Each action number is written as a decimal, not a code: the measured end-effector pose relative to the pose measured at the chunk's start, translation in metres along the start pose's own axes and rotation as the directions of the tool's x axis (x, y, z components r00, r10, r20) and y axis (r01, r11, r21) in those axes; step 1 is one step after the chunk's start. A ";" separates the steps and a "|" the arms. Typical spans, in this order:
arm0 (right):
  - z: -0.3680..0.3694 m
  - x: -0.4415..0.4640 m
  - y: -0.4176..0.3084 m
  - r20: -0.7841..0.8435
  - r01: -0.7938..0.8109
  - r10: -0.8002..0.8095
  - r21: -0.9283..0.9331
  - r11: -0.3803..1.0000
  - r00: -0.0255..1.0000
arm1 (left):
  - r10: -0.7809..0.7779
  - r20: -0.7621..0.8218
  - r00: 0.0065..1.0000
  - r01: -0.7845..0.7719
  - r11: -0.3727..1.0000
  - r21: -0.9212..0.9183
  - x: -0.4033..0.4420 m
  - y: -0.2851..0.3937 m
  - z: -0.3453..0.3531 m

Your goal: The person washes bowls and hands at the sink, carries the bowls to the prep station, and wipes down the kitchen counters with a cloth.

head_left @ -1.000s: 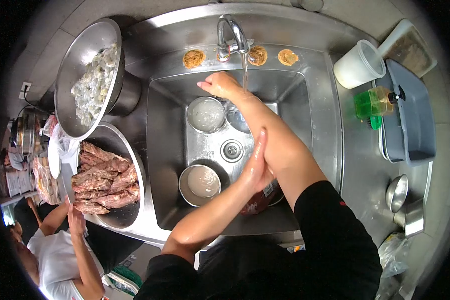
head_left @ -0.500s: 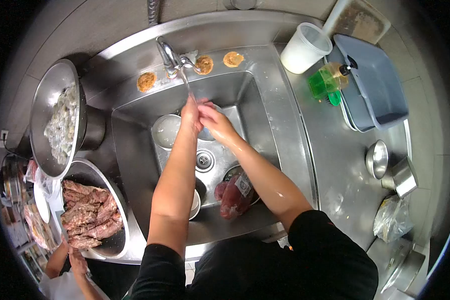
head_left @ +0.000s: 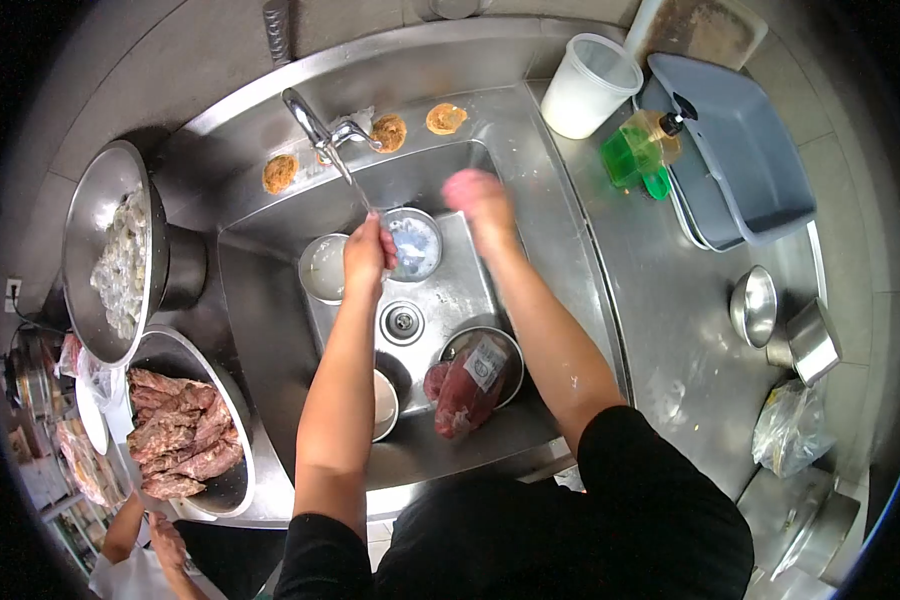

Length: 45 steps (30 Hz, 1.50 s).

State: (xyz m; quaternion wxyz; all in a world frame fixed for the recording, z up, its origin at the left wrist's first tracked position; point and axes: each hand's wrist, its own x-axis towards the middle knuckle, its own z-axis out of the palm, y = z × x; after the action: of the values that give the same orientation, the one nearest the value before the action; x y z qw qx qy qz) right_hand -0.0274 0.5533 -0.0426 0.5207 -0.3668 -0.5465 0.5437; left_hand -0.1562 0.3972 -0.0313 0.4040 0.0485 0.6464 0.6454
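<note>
My left hand (head_left: 368, 251) is under the spout of the faucet (head_left: 315, 128), its fingers curled inward; what they may hold is hidden. My right hand (head_left: 482, 205) is raised over the sink's far right wall, smeared by motion. Just right of my left hand stands a round metal pan (head_left: 414, 246) with water in it. A bowl of cloudy liquid (head_left: 323, 268) stands to its left. Nearer me in the sink (head_left: 450, 295), a packaged piece of red meat (head_left: 468, 393) with a white label leans in a metal bowl (head_left: 510, 360).
At left, one large bowl (head_left: 82, 215) holds shrimp-like pieces and another (head_left: 232, 497) holds raw meat. A co-worker's hands (head_left: 160, 540) are below them. Grey tubs (head_left: 755, 150), a white bucket (head_left: 575, 100) and a green soap bottle (head_left: 625, 155) stand at right.
My hands were together under the faucet and have separated. The right one has moved right, while the left stays near the spout. The view has shifted slightly.
</note>
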 end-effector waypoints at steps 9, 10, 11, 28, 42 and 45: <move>-0.024 0.072 -0.015 0.029 0.113 -0.110 -0.369 0.923 0.994 | 0.129 -0.040 0.991 -0.065 0.718 0.693 -0.085 -0.059 -0.143; -0.017 0.071 -0.009 0.142 -0.056 0.094 -0.256 0.965 0.985 | 0.217 -0.047 0.975 -0.088 0.575 0.813 -0.102 -0.054 -0.147; 0.000 0.058 0.003 0.418 -0.188 0.154 0.041 0.981 0.895 | 0.293 -0.039 0.955 -0.088 0.408 0.909 -0.120 -0.049 -0.151; 0.148 -0.035 0.002 0.745 0.399 0.123 -0.479 0.782 0.656 | 0.366 0.466 0.805 -0.442 -0.154 0.884 -0.275 -0.059 -0.260; 0.007 -0.071 0.192 0.111 -0.407 0.797 -0.813 0.417 0.594 | 0.384 0.393 0.835 -0.386 -0.099 0.917 -0.270 -0.062 -0.261; 0.011 -0.072 0.214 0.190 -0.287 0.747 -0.841 0.459 0.638 | 0.363 0.391 0.846 -0.388 -0.083 0.918 -0.271 -0.058 -0.261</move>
State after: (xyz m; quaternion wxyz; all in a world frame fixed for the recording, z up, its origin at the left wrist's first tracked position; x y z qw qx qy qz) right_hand -0.0600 0.5112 -0.2620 -0.0576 -0.5320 -0.6922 0.4843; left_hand -0.1010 0.0221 0.0006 0.0672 0.4935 0.8604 0.1078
